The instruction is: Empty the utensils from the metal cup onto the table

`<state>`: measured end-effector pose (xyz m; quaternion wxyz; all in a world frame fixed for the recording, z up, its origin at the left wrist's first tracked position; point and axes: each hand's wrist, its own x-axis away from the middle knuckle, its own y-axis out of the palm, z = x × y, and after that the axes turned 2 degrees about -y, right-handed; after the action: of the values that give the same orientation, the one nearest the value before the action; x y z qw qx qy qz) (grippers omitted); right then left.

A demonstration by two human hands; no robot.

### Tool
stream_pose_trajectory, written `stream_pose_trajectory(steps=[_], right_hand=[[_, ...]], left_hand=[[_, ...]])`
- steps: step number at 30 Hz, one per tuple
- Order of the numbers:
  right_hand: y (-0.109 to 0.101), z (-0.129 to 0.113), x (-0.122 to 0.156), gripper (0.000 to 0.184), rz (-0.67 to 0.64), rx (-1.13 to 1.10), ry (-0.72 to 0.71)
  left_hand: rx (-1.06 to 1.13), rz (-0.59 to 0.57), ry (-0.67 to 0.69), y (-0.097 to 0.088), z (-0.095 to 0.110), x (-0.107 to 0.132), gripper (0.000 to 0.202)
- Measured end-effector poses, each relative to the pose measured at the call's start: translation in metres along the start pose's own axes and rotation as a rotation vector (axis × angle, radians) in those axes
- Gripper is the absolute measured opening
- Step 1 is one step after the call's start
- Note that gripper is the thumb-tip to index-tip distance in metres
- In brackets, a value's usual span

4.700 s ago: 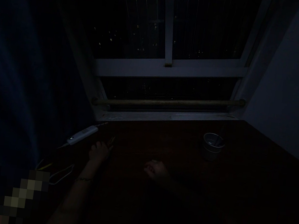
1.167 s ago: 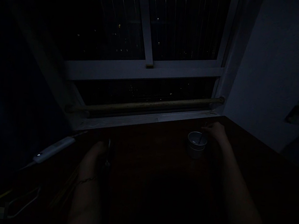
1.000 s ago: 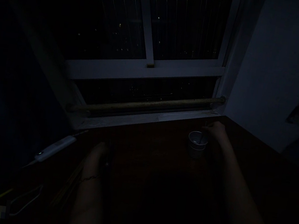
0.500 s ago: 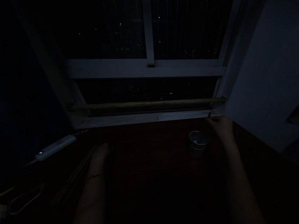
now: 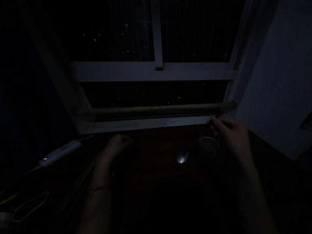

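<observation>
My right hand (image 5: 234,137) grips a spoon (image 5: 182,157), tilted, beside the cup (image 5: 208,146). My left hand (image 5: 114,148) is near sticks (image 5: 81,181); its grip I cannot determine.

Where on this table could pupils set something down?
Between the left hand and the spoon, the table looks bare; the near middle is too dark to judge. Crowded: by the cup, where the right hand holds the spoon, and left, with sticks, cord, white device.

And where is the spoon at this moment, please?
In the head view, right of centre, the right hand holds the spoon, its round end left of the cup.
</observation>
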<state>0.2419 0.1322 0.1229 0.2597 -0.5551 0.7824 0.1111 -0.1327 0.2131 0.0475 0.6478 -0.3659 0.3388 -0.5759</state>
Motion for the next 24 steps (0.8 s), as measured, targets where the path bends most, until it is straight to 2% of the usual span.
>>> stream_pose_trajectory(steps=[2, 4, 6, 8, 11, 14, 16, 19, 21, 24], right_hand=[[0.019, 0.002, 0.005, 0.034, -0.161, -0.080, 0.118], [0.038, 0.006, 0.011, 0.033, -0.302, -0.103, 0.200], [0.054, 0.011, 0.016, 0.033, -0.403, -0.087, 0.208], [0.064, 0.016, 0.021, 0.033, -0.462, -0.082, 0.176], [0.072, 0.020, 0.024, 0.030, -0.529, -0.111, 0.167], [0.077, 0.021, 0.027, 0.029, -0.568, -0.140, 0.160], [0.079, 0.020, 0.027, 0.030, -0.584, -0.169, 0.151], [0.071, 0.021, 0.020, 0.029, -0.591, -0.177, 0.171], [0.054, 0.025, 0.010, 0.026, -0.537, -0.034, 0.146], [0.021, 0.038, -0.009, 0.012, -0.470, 0.425, 0.071]], left_hand=[[0.199, -0.059, 0.213, -0.003, 0.050, 0.029, 0.033], [0.354, -0.168, 0.350, 0.001, 0.094, 0.059, 0.035], [0.445, -0.270, 0.413, 0.008, 0.124, 0.083, 0.033], [0.447, -0.265, 0.426, 0.016, 0.138, 0.094, 0.028], [0.437, -0.179, 0.391, 0.025, 0.139, 0.094, 0.024], [0.470, -0.202, 0.370, 0.028, 0.135, 0.089, 0.024], [0.442, -0.206, 0.366, 0.026, 0.135, 0.087, 0.024], [0.341, -0.143, 0.287, 0.015, 0.131, 0.083, 0.022], [0.266, -0.096, 0.184, 0.006, 0.119, 0.074, 0.022], [0.162, -0.036, 0.053, -0.008, 0.082, 0.051, 0.025]])
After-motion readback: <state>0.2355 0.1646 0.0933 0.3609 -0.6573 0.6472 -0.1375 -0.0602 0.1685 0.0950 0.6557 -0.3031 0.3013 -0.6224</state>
